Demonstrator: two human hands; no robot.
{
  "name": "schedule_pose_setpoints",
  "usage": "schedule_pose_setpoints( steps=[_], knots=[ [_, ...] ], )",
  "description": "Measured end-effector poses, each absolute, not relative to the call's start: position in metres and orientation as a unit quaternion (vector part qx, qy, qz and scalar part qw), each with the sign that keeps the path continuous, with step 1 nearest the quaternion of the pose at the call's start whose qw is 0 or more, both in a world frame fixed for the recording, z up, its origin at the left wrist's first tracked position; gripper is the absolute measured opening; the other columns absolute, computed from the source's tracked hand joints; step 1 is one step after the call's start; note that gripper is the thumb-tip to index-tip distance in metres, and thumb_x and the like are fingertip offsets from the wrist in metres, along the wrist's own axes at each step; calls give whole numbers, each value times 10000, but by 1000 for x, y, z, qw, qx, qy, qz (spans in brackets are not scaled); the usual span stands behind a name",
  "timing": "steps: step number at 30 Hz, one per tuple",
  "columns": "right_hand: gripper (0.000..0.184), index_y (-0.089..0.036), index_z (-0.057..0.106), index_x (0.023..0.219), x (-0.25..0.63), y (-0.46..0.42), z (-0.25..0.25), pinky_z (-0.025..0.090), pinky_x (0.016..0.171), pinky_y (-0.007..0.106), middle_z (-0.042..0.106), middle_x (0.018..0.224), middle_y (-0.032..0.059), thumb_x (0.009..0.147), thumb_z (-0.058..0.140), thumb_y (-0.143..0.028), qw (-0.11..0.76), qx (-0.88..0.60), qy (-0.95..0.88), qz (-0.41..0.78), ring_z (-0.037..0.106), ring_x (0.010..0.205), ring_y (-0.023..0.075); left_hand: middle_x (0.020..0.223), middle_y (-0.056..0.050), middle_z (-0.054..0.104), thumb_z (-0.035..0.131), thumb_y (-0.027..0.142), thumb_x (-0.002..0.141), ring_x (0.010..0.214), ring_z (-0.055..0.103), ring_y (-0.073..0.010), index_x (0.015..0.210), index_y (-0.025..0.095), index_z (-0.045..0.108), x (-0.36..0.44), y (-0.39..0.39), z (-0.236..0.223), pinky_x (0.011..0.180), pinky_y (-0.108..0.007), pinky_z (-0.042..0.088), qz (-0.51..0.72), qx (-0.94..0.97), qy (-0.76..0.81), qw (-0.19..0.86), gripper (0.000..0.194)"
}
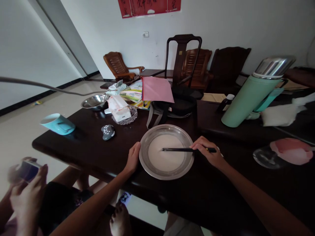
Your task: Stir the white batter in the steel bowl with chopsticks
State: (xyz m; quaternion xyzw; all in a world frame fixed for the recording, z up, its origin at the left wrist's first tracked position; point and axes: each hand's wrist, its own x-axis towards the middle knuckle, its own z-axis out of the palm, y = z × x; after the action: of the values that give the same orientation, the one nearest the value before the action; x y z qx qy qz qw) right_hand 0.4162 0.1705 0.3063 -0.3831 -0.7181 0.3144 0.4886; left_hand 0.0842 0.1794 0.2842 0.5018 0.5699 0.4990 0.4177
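Observation:
A metal bowl (166, 175) with a wide rim stands near the table's front edge, holding a milky, off-white liquid (167, 160). Against the bowl's left rim, my left hand (133, 157) is closed, its fingers partly hidden by the rim. My right hand (206, 150) grips black chopsticks (177, 149) with a gold band near the top end. They slant low across the bowl from the right, and their tips dip into the liquid near its middle. Whether there is one stick or two pressed together is hard to make out.
On the dark table (98, 154) are a blue mug (59, 124), a grey patterned object (108, 132), a tissue pack (120, 109), a steel basin (94, 102), a pink folder (157, 89) and a green thermos (251, 98). Left, another person's hands (31, 193) hold a phone.

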Motion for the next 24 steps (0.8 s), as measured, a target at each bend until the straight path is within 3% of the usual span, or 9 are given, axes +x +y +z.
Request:
schedule_pose_setpoints(
  steps=[5,10,16,21,24],
  knots=[
    [378,-219,661,658,420,171,307,456,678,339,658,694,29,967,493,-356,542,-394,-669,322,606,675,178,610,42,413,531,641,780,602,358,-123,605,203,448,87,178,290,555,-242,364,495,510,573,408,479],
    [316,-227,700,724,416,170,308,485,717,367,697,755,45,948,526,-364,491,-382,-707,336,639,752,208,606,42,415,535,633,779,597,362,-123,599,204,445,88,177,292,551,-241,366,494,511,575,404,474],
    [366,-218,680,667,420,170,309,479,661,342,644,696,38,955,512,-369,537,-403,-668,322,616,675,187,607,44,417,539,638,777,592,366,-122,599,206,443,86,178,288,553,-241,368,497,507,573,410,477],
    [293,-224,703,724,416,169,309,488,709,353,687,756,45,938,546,-347,490,-382,-711,329,640,747,203,623,44,434,532,629,796,605,378,-123,619,200,468,85,179,285,564,-241,373,497,510,572,407,469],
    [294,-223,697,725,418,169,309,482,709,348,680,750,41,943,541,-343,512,-398,-698,304,632,737,195,613,48,404,534,613,804,596,356,-119,602,203,438,85,178,286,561,-238,368,498,512,572,403,467]
  ],
)
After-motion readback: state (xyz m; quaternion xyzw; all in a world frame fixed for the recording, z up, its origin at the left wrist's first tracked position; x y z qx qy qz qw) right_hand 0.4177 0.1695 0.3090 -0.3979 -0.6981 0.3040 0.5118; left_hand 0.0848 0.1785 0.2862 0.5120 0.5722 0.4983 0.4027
